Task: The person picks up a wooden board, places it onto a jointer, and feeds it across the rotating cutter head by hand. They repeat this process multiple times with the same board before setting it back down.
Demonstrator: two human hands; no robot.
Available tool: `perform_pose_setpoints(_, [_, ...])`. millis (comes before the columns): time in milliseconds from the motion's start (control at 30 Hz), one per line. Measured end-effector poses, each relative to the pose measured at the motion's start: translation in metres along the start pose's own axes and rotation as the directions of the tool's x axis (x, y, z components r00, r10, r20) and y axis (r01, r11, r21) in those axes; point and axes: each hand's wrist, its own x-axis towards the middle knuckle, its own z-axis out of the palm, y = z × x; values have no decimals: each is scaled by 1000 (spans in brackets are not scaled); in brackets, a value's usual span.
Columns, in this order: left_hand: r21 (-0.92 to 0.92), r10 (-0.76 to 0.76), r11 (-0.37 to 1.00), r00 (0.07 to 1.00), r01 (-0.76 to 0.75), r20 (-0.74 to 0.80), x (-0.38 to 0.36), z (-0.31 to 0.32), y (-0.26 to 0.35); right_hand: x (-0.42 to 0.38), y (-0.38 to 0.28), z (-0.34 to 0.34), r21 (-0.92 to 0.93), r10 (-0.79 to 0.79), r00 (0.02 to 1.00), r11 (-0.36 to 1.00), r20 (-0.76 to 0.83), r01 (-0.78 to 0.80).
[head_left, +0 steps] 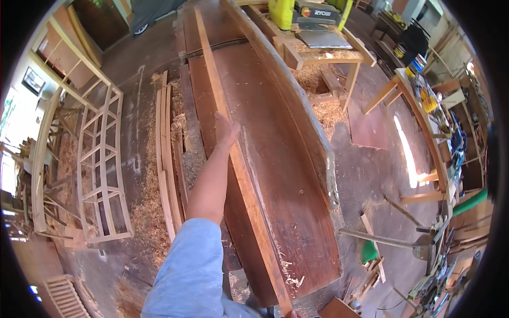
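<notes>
Left hand [227, 129] gripping long thin strip [233, 153] on edge over wide planks [275, 175]; right hand [292, 314] barely visible at near end, grip unclear.

Left hand [227, 129] gripping long thin strip [241, 175] on edge over wide boards [275, 175]; right hand [291, 314] barely visible, probably holding strip's near end.

The long strip [233, 153] lies on the wide plank [281, 185], along its left side. Left of the plank lie thin laths [165, 164], and farther left a lattice frame [103, 169]. Beyond the plank's far end sits a planer [307, 13] on a stand [328, 55].
</notes>
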Motion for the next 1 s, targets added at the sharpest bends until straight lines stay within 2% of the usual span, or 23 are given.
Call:
perform_pose_setpoints(33, [-18,-20,1000,1000,21,24,1,-2,5,3,0,-4,-8,-3,1000,1000,10,4])
perform_pose_setpoints(100, [-30,-12,999,1000,12,12,6,-2,7,11,-5,-11,155,109,958,976,265,-154])
perform_pose_setpoints(133, [-7,2,1000,1000,-2,-17,14,3,2,22,-13,-16,147,108,958,978,265,-151])
perform_pose_setpoints(200, [8,9,1000,999,-9,-50,26,5,3,43,-29,-24,-17,-101,993,995,69,102])
perform_pose_setpoints(233, [-19,-31,999,1000,31,7,29,-1,10,47,-31,-18,-25,-105,992,994,71,107])
perform_pose_setpoints(267, [-42,-68,997,996,70,64,34,-3,12,50,-30,-8,-119,-125,992,986,-30,121])
perform_pose_setpoints(300, [-44,-72,996,996,74,59,41,0,10,53,-29,-1,-210,-153,980,970,-129,124])
perform_pose_setpoints(433, [-36,-38,999,999,38,17,65,10,2,70,-36,2,-160,-146,982,979,-117,126])
perform_pose_setpoints(500, [-39,-36,999,999,37,24,75,10,3,98,-64,-12,-173,-241,937,964,-251,202])
perform_pose_setpoints(533, [-26,-21,999,1000,21,16,81,11,2,98,-62,-9,-174,-242,940,963,-242,203])
perform_pose_setpoints(600, [-16,-13,1000,1000,13,8,96,14,2,98,-46,2,-371,-291,948,901,-127,227])
perform_pose_setpoints(633, [-34,-3,999,1000,3,-4,103,15,3,99,-39,5,-375,-291,949,899,-119,228])
perform_pose_setpoints(700, [-51,0,999,1000,-1,-19,118,19,1,109,-34,5,-478,-391,920,807,8,347])
perform_pose_setpoints(733, [-79,-1,997,1000,-2,-29,127,21,-1,114,-39,4,-478,-393,919,805,15,352])
perform_pose_setpoints(800, [-102,-6,995,999,2,-43,134,22,-8,145,-79,-8,-261,-265,949,941,-169,216])
perform_pose_setpoints(867, [-251,33,967,999,-39,-26,137,16,-7,153,-81,-9,-310,-289,946,922,-148,233])
perform_pose_setpoints(900, [-253,26,967,999,-32,-29,137,13,-6,155,-80,-9,-331,-301,944,912,-133,243])
perform_pose_setpoints(967, [-397,-49,914,994,84,98,137,8,-9,161,-78,-11,-352,-313,943,900,-114,256])
perform_pose_setpoints(1000, [-398,-57,913,994,89,92,135,7,-11,162,-77,-11,-363,-315,944,895,-104,259])
